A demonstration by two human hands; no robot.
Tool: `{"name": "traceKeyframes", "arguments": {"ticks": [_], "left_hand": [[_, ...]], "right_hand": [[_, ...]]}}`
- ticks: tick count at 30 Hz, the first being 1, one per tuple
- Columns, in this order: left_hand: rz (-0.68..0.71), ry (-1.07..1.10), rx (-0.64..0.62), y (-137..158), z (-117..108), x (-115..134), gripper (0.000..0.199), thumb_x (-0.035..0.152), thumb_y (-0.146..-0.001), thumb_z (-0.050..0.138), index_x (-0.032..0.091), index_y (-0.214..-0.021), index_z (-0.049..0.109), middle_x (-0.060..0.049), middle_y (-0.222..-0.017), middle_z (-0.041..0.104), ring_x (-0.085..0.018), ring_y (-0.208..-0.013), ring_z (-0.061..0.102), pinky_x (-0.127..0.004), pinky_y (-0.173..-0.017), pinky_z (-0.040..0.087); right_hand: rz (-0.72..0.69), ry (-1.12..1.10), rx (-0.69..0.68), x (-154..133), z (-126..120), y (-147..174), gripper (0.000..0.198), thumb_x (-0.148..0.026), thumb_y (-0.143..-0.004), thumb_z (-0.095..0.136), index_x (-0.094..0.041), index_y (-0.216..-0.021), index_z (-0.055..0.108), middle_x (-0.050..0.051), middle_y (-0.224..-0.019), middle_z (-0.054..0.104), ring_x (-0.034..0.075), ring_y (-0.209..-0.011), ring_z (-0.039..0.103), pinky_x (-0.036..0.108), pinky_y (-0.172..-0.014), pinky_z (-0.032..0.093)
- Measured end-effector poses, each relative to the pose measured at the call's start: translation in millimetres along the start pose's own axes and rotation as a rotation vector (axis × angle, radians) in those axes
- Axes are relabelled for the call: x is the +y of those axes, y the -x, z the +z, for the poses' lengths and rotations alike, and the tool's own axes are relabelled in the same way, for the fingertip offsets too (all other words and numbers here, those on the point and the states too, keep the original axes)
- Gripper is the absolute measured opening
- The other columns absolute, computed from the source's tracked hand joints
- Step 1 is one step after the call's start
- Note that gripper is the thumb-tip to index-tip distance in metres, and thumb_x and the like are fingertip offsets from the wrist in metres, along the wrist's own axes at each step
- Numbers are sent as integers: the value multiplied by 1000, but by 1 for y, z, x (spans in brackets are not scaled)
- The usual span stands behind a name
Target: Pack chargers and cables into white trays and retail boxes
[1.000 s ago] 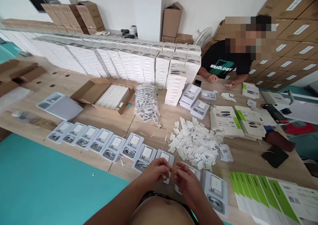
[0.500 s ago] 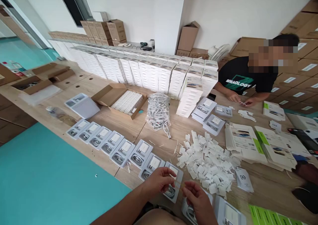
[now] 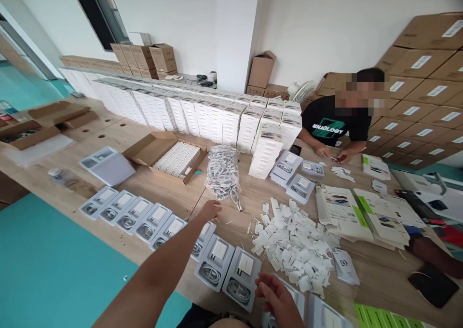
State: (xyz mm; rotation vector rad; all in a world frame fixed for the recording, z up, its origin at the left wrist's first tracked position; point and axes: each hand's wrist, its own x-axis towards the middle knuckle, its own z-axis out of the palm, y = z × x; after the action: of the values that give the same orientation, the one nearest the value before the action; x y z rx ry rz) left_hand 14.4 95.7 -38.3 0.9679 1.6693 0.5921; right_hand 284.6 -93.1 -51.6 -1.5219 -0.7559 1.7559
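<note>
My left hand (image 3: 210, 210) is stretched out over the table, just in front of a clear bag of grey-white cables (image 3: 223, 171). Its fingers look extended, with nothing plainly visible in them. Close to my body, my right hand (image 3: 277, 296) hovers with loosely bent fingers at the right edge of a white plastic tray (image 3: 227, 289). No object shows in it. That tray holds a coiled grey cable (image 3: 238, 290) and a white charger block (image 3: 245, 264). Several similar trays run in a row to the left, partly behind my left forearm.
White card pieces (image 3: 294, 243) lie heaped to the right. An open carton of white blocks (image 3: 177, 159) stands behind the row, before a wall of stacked white boxes (image 3: 202, 118). A co-worker (image 3: 331, 120) sits at the far right near flat printed sleeves (image 3: 343, 212).
My left hand has moved forward and left, from above the nearest tray to near the cable bag. My right hand stays low by the trays. The view has turned slightly right.
</note>
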Motion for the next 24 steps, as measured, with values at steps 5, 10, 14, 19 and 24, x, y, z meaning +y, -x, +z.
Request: {"name": "traceKeyframes", "arguments": {"ticks": [5,10,14,19,24], "left_hand": [[-3,-104,167,-21,-51,-24,34,33,-90,58,17,-120,55,-9,-119,60,-21,-97,62,-41,-81,55],[147,-147,212,5,-59,-37,30,33,-88,58,16,-113,59,-7,-112,65,-16,-83,65,-32,-72,54],[248,-156,133,44,-22,-52,33,38,-83,56,16,-107,63,-3,-86,71,-17,-70,65,-27,-63,49],[277,-100,-70,93,47,-81,41,49,-79,55,17,-103,66,-1,-64,68,-21,-63,63,-28,-58,47],[251,59,-252,135,91,-87,35,50,-73,62,21,-91,70,-4,-84,73,-21,-70,64,-31,-68,51]], "right_hand": [[2,29,-50,24,-13,7,43,-50,-62,76,-19,-90,69,6,-86,70,21,-73,63,24,-49,40],[-23,75,2,36,-13,16,30,-44,-66,72,-21,-84,70,3,-76,69,21,-69,61,24,-49,38],[-180,230,97,33,0,16,14,-32,-66,68,-20,-71,70,2,-65,66,19,-65,58,27,-58,41],[-255,272,122,24,8,14,18,-35,-69,68,-17,-70,70,3,-75,69,18,-70,59,26,-64,42],[-263,408,176,7,-13,12,40,-51,-84,54,-16,-72,71,3,-70,69,18,-67,60,27,-65,44]]}}
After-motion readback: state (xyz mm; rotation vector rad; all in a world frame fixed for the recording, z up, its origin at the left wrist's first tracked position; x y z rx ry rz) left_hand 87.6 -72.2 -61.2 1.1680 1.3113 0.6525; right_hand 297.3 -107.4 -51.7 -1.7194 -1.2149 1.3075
